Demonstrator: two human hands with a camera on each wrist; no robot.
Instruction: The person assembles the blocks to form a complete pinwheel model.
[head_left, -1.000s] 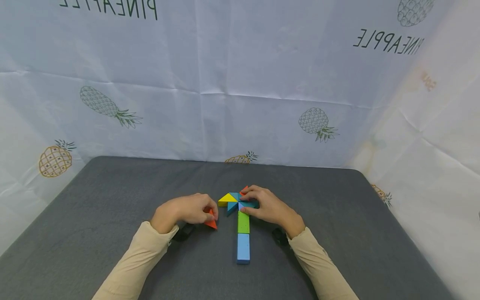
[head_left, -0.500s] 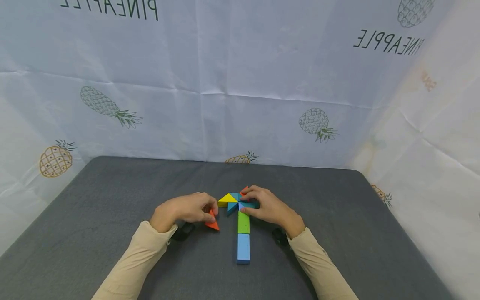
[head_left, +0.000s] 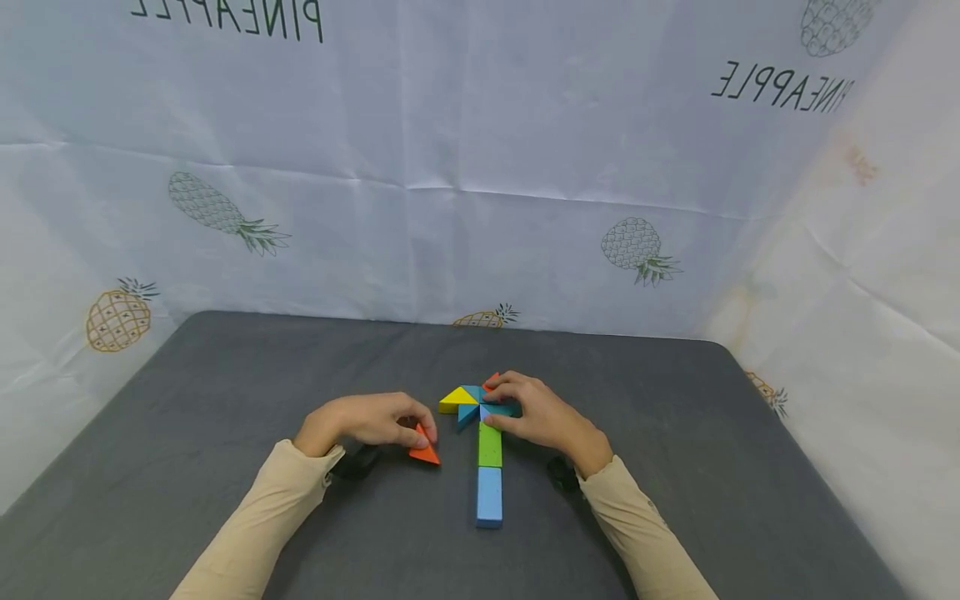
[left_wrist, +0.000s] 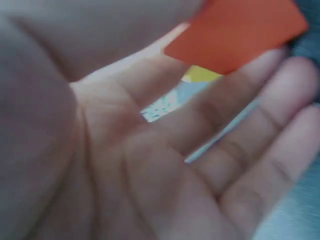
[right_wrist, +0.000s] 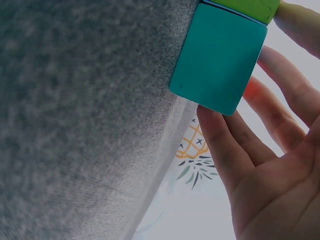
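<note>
My left hand (head_left: 378, 419) pinches an orange triangular block (head_left: 426, 452) between thumb and fingers, just left of a pinwheel of blocks. In the left wrist view the orange block (left_wrist: 237, 35) lies across the fingers. My right hand (head_left: 536, 411) is on the pinwheel's right side, thumb near the green block (head_left: 490, 446) and fingers at the far side. Between them in the right wrist view is a teal block (right_wrist: 217, 57). A yellow triangle (head_left: 454, 402) and blue triangles (head_left: 467, 414) make up the left part. Another orange piece (head_left: 492, 380) is partly hidden behind the right fingers.
A light blue block (head_left: 489, 496) continues the green one toward me, like a stem. All of it lies on a dark grey tabletop (head_left: 225, 467). Behind stands a pale cloth (head_left: 420, 242) printed with pineapples.
The left hand has shifted slightly, its wrist a little further left, and the orange block in it has turned a bit. The right hand stays in place on the pinwheel.
</note>
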